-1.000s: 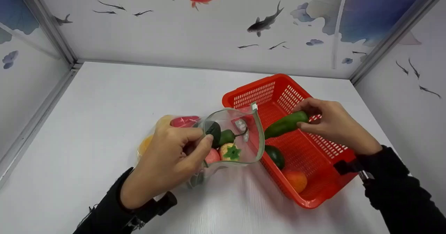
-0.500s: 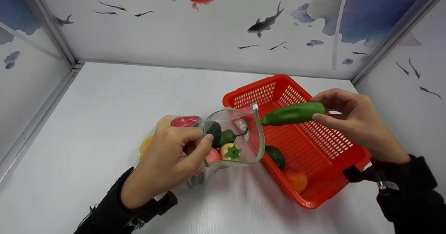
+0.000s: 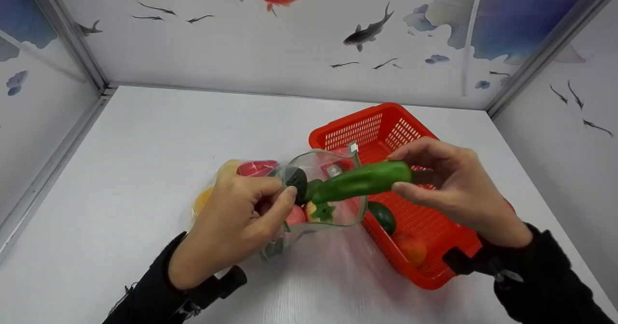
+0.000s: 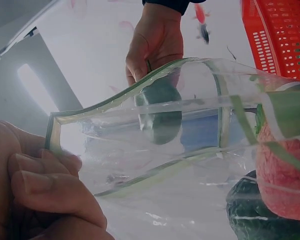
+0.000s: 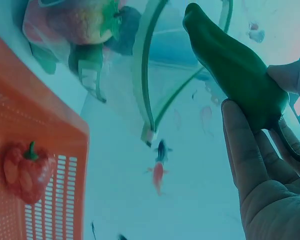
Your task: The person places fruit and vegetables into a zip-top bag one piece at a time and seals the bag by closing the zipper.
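My left hand [image 3: 236, 222] pinches the rim of a clear zip bag [image 3: 345, 225] with green edging, whose mouth gapes toward the right. My right hand [image 3: 454, 191] holds a long green chili pepper [image 3: 367, 179] near its stem end. The pepper's tip is over the bag's mouth, hiding part of the contents. Inside the bag lie a dark green item [image 3: 295, 181], a pink fruit [image 3: 295, 215] and a yellowish fruit with a green leafy top [image 3: 322, 213]. In the left wrist view, the chili pepper [image 4: 160, 112] shows through the clear plastic.
A red plastic basket [image 3: 333, 134] stands right behind the bag. It holds a dark green oval item [image 3: 381, 217], an orange fruit [image 3: 410, 249] and a red bell pepper [image 5: 27, 172]. White table [image 3: 159, 131] extends to the left; printed walls [image 3: 289, 49] enclose the back and sides.
The right hand first lifted rightward with the chili pepper, then came left, bringing its tip over the bag's mouth. My left hand, bag and basket stay put.
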Available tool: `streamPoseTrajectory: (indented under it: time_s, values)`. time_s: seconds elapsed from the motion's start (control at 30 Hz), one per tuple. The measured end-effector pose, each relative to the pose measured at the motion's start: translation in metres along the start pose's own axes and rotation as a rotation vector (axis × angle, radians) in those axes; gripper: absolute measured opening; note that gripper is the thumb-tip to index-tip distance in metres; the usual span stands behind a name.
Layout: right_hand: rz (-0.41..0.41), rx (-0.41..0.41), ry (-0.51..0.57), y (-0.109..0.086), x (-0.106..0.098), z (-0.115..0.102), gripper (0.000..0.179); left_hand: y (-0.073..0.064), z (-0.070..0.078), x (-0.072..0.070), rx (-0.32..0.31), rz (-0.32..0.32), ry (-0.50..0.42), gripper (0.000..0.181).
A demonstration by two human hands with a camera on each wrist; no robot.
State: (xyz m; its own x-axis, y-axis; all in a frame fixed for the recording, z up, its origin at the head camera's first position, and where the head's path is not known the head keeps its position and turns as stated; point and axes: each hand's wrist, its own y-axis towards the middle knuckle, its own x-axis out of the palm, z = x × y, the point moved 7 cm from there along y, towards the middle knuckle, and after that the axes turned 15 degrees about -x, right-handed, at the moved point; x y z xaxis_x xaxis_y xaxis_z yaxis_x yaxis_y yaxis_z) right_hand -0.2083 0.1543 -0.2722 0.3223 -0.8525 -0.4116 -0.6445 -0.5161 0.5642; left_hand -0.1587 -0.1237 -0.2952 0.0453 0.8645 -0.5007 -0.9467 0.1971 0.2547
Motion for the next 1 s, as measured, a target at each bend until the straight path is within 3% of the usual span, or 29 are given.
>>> streamPoseTrajectory:
  time_s: [0.2,0.53,0.77,1.0]
  values:
    - [-0.146,-0.007,-0.047,0.01,0.043,0.002,0.033,0.0,-0.001,0.0,-0.009,0.017,0.03,0.047]
    - [-0.317,-0.005,-0.017,0.025,0.1,0.012,0.034,0.0,-0.001,0.001,0.004,0.025,0.062,0.046]
    - [-0.391,-0.004,-0.075,0.034,0.117,0.012,0.042,0.0,0.001,0.003,0.009,-0.005,0.028,0.045]
    - [-0.427,-0.009,-0.008,0.038,0.128,0.01,0.04,-0.001,0.001,0.003,0.015,0.0,0.001,0.042]
